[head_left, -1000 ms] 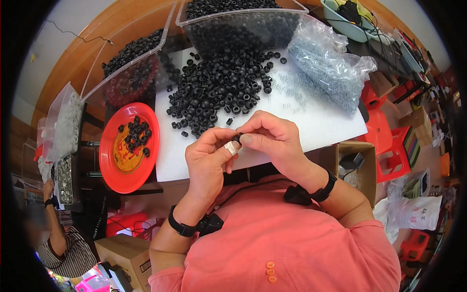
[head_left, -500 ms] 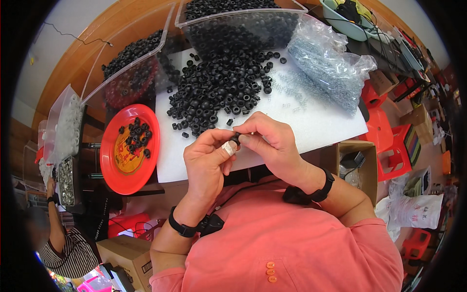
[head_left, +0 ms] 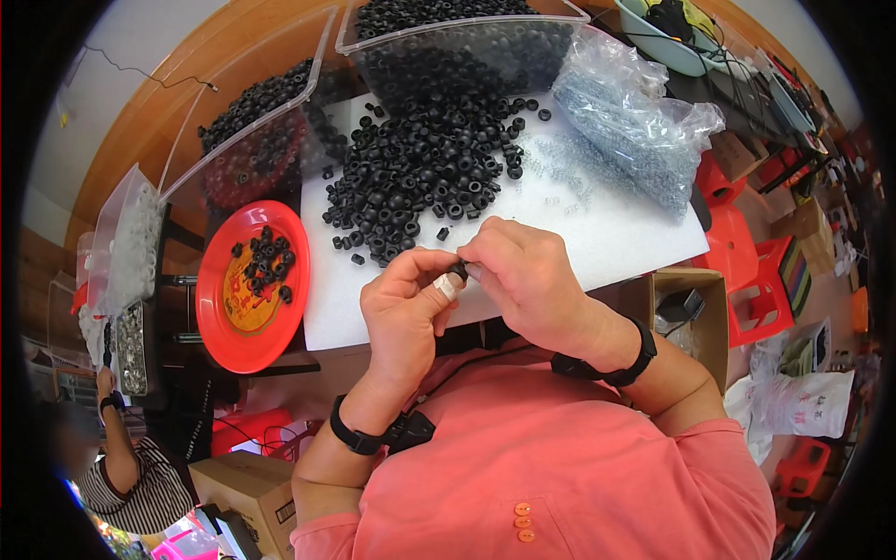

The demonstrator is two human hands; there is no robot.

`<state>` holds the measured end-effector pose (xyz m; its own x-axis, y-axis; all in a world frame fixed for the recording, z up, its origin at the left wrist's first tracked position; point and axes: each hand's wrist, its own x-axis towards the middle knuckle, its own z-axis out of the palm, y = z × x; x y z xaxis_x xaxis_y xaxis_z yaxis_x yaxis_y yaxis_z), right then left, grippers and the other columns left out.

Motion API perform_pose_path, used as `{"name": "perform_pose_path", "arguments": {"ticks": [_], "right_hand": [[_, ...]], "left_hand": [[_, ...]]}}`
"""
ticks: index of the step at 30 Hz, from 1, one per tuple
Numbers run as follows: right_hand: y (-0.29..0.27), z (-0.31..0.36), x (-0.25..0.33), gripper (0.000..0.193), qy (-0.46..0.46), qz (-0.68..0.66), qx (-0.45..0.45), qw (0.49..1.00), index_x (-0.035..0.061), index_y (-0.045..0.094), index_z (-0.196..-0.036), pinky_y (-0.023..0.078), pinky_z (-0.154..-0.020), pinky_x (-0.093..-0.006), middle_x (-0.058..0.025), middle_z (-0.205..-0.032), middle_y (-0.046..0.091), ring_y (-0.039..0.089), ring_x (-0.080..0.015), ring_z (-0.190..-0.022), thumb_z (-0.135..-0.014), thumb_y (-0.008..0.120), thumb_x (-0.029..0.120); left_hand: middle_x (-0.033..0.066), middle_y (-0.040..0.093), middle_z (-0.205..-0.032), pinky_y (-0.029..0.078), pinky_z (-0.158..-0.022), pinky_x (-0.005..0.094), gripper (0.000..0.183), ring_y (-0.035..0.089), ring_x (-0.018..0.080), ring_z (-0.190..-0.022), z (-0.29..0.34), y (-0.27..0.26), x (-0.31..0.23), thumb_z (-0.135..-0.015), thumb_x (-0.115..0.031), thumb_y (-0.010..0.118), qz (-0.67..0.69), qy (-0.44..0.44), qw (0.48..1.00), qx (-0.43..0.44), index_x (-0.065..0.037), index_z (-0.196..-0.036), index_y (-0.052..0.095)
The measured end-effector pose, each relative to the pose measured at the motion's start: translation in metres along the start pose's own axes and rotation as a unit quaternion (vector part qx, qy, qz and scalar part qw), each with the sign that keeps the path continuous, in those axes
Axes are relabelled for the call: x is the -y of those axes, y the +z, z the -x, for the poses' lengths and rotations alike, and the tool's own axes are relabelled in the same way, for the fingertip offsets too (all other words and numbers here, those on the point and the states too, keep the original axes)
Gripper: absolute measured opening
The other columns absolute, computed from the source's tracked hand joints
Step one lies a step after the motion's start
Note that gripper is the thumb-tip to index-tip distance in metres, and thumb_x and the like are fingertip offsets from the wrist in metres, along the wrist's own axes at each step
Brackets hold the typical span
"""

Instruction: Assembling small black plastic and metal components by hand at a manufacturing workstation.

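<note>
Over the front of a white work surface (head_left: 597, 252), my two hands meet. My left hand (head_left: 399, 308), with white tape around its thumb, pinches a small black round plastic part (head_left: 458, 269) between thumb and forefinger. Thumb and fingers of my right hand (head_left: 534, 282) are closed right at that part's edge; whatever lies between them is hidden. Just beyond my hands spreads a heap of black plastic parts (head_left: 411, 173), barrel-shaped with holes. To the right, small spring-like pieces (head_left: 565, 173) lie loose beside a clear bag (head_left: 630, 135) full of them.
A red plate (head_left: 213, 322) with several black parts stands at the left. Clear bins of black parts (head_left: 467, 65) line the back. An open cardboard box (head_left: 714, 327) and red stools (head_left: 733, 247) are at the right. Another person's arm (head_left: 117, 448) shows at far left.
My right fingers have shifted from around the black part to a tighter pinch at its right edge, the hand's back turned up more. My left hand keeps its hold.
</note>
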<state>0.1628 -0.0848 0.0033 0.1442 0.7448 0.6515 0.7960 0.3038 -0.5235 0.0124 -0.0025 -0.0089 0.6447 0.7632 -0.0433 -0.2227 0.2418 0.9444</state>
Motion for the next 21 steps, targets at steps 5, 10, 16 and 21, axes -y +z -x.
{"name": "perform_pose_path", "arguments": {"ticks": [5, 10, 16, 21], "right_hand": [[0.01, 0.003, -0.013, 0.018, 0.037, -0.138, -0.016, 0.99, 0.0039, 0.059, -0.088, 0.048, -0.057, -0.0416, -0.0119, -0.077, 0.057, 0.061, -0.0332, -0.068, -0.074, 0.064, -0.006], [0.012, -0.003, -0.013, 0.016, -0.08, -0.043, -0.045, 0.995, 0.003, 0.059, -0.087, 0.046, -0.055, -0.0406, -0.0115, -0.076, 0.054, 0.057, -0.0319, -0.066, -0.073, 0.064, -0.003], [0.014, 0.002, -0.004, 0.02, -0.109, -0.018, -0.066, 0.992, 0.0029, 0.055, -0.085, 0.045, -0.058, -0.0409, -0.013, -0.078, 0.054, 0.056, -0.0316, -0.068, -0.069, 0.067, 0.0], [0.028, 0.006, 0.004, 0.025, -0.061, 0.087, -0.13, 0.986, 0.0038, 0.054, -0.084, 0.045, -0.057, -0.0406, -0.0127, -0.079, 0.054, 0.055, -0.0313, -0.066, -0.065, 0.071, 0.003]], "left_hand": [[0.0134, 0.069, -0.087, 0.038, -0.044, 0.0197, 0.015, 0.059, 0.0108, -0.06, -0.002, 0.0, -0.003, -0.09, 0.007, 0.063, 0.017, -0.01, 1.0, -0.007, 0.006, -0.105, 0.066], [0.0118, 0.07, -0.087, 0.041, -0.045, 0.0199, 0.014, 0.061, 0.0097, -0.061, -0.004, -0.003, -0.006, -0.092, 0.005, 0.063, 0.074, -0.048, 0.996, 0.001, 0.005, -0.106, 0.066], [0.013, 0.071, -0.09, 0.054, -0.057, 0.0262, 0.013, 0.068, 0.016, -0.074, -0.002, -0.001, -0.009, -0.093, 0.006, 0.06, 0.059, -0.046, 0.997, -0.002, 0.006, -0.106, 0.066], [0.0136, 0.072, -0.096, 0.057, -0.071, 0.0287, 0.016, 0.068, 0.0174, -0.075, -0.004, 0.003, -0.008, -0.092, 0.004, 0.064, 0.067, -0.01, 0.998, -0.002, 0.009, -0.106, 0.067]]}}
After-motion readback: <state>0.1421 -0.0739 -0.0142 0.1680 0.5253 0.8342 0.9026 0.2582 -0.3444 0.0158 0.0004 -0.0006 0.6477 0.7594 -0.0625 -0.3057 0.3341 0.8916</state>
